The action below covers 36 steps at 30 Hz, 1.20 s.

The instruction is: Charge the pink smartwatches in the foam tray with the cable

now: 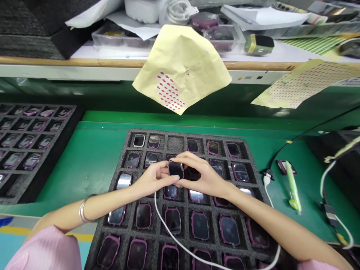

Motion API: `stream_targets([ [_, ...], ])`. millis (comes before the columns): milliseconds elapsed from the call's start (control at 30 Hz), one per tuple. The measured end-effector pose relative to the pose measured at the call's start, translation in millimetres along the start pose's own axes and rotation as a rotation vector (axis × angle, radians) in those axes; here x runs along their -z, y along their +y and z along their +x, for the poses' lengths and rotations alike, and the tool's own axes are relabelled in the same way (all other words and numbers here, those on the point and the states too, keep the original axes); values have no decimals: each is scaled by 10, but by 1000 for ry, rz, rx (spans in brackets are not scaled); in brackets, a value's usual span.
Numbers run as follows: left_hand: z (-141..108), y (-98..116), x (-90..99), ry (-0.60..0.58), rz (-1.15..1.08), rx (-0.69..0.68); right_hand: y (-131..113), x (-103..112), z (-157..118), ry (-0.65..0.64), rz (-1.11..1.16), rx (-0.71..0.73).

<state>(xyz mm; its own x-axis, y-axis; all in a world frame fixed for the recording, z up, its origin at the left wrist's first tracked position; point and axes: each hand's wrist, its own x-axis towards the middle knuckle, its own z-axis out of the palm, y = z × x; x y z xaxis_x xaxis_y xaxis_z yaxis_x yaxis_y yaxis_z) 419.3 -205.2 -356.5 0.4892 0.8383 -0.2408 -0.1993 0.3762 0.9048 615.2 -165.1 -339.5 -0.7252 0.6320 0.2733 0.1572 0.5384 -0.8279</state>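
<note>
Above a black foam tray (pixel 180 134) my two hands meet on a smartwatch (pixel 176 169) with a dark square screen and purple frame. My left hand (pixel 152 179), with silver bangles at its wrist, grips the watch's left side. A white cable (pixel 169 231) runs down from beneath its fingers; whether it joins the watch is hidden. From the right, my right hand (pixel 200 171) pinches the watch's top and lower edges. More purple-framed watches lie in the tray's compartments around and below my hands, such as a watch (pixel 200 225) below them.
A second foam tray of watches (pixel 60 150) stands at left. At right lie a green pen-like tool (pixel 293 187), a dark watch-like piece (pixel 282 167) and a cable connector (pixel 267 176). Yellow sticker sheets (pixel 194 63) hang from the cluttered shelf (pixel 112 62).
</note>
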Motion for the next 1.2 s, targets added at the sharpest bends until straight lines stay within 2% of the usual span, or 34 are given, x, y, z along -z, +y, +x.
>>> stream_targets([
  [267, -18, -5, -3, 17, 54, 12, 4, -37, -51, 49, -59, 3],
  [433, -25, -28, 13, -31, 119, -10, -12, -27, -82, 59, -127, 22],
  [633, -49, -11, 13, -69, 127, -2, 2, 7, -84, 46, -162, -44],
  [733, -65, -33, 16, -76, 144, -41, 12, 1, -90, 51, -177, -47],
  [933, -88, -82, 17, -92, 146, -126, -17, -29, -119, 56, -250, 38],
  [1100, -85, -114, -3, -27, 117, -60, -78, -101, -128, 43, -364, 63],
  [1200, -89, -101, -11, 16, 109, -16, -75, -134, -114, 68, -293, 52],
])
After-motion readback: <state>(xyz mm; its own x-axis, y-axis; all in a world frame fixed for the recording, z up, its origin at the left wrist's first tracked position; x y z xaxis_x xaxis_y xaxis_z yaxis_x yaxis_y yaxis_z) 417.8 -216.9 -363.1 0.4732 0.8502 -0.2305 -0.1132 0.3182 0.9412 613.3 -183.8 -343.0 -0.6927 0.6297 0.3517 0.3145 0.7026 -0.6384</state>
